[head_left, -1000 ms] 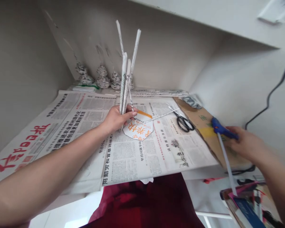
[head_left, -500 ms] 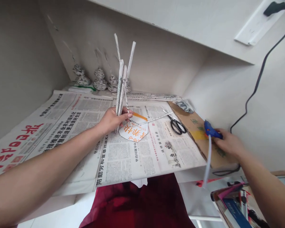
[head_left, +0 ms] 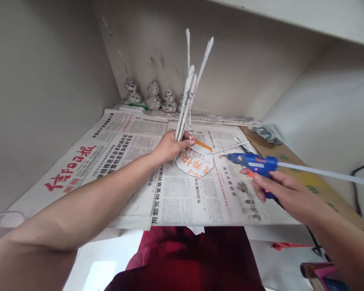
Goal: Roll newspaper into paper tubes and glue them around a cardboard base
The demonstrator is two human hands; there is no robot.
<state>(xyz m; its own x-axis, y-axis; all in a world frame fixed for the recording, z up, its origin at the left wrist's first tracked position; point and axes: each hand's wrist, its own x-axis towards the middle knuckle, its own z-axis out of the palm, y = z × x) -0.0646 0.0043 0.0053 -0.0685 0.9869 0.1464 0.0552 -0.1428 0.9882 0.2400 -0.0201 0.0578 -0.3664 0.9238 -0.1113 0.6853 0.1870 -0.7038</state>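
My left hand (head_left: pixel 174 146) is closed around several rolled newspaper sticks (head_left: pixel 186 101), which stand up at a slight tilt. Below its fingers lies a white card piece (head_left: pixel 196 167) with orange characters and an orange strip along its far edge; one paper stick reaches from it to the right. In my right hand (head_left: pixel 279 188) is a blue glue gun (head_left: pixel 253 161), its nozzle pointing left toward the card and a long clear glue stick out of its back. Behind the gun, scissors (head_left: pixel 245 148) are mostly hidden.
Newspaper sheets (head_left: pixel 133 161) cover the table. Woven paper gourd shapes (head_left: pixel 153 95) stand along the back wall beside a bundle of long paper sticks (head_left: pixel 218 120). A cardboard piece (head_left: pixel 288 155) and a crumpled grey bag (head_left: pixel 268 134) lie at right, with a black cord (head_left: pixel 356 194) beyond.
My right hand has lifted the glue gun off the cardboard side and brought it left, turning its nozzle toward the card. My left hand keeps its hold on the sticks. The view has shifted.
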